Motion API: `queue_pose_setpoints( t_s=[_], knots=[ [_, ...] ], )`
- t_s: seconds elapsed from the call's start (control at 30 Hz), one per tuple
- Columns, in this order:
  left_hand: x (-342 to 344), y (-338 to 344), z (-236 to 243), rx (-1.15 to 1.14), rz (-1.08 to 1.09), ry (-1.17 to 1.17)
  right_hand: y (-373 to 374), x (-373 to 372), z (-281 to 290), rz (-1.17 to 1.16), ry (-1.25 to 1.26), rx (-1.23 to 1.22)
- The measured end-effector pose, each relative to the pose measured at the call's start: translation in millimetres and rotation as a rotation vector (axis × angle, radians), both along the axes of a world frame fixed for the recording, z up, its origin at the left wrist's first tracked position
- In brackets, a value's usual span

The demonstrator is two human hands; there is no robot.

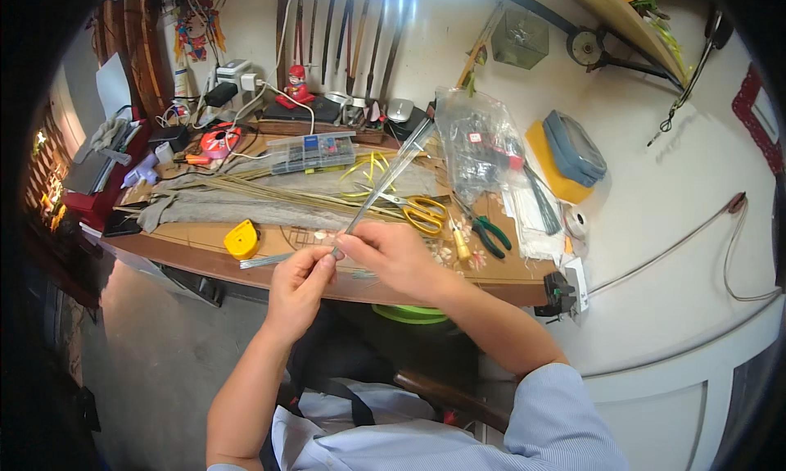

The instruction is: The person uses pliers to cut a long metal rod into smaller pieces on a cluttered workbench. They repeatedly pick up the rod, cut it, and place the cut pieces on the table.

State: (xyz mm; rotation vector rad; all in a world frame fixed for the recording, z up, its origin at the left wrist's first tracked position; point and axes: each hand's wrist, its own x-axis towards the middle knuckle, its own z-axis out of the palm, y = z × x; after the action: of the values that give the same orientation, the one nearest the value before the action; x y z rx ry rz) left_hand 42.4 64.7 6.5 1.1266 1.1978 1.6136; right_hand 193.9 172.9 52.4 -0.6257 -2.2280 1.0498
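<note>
striped shirt (pixel 565 414) nearest — beyond it, left hand (pixel 296 284) and right hand (pixel 393 258) both pinch closed on thin grey strands (pixel 377 194). these slant over the table's (pixel 491 292) front edge — yellow-handled scissors (pixel 424 215) just right.

Where the left hand (pixel 301 284) and right hand (pixel 391 256) meet, their fingers hide a stretch of the bundle of thin grey strips (pixel 378 194). The tabletop (pixel 483 279) covers part of a green round thing (pixel 409 314) beneath it. Small contents of the clear compartment case (pixel 311 153) are too tiny to tell, and the upper edge cuts off a slanting board (pixel 626 24).
</note>
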Motion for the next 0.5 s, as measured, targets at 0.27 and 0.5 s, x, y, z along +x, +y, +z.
queue_pose_setpoints(
  t_s=[0.27,0.5],
  knots=[
    [-20,-67,-10,-0.432,-0.137,-0.156,69,155,-7,-0.49,-0.76,0.362],
    [-36,-100,-30,-0.47,-0.122,-0.304,88,175,-35,-0.488,-0.786,0.28]
  ],
)
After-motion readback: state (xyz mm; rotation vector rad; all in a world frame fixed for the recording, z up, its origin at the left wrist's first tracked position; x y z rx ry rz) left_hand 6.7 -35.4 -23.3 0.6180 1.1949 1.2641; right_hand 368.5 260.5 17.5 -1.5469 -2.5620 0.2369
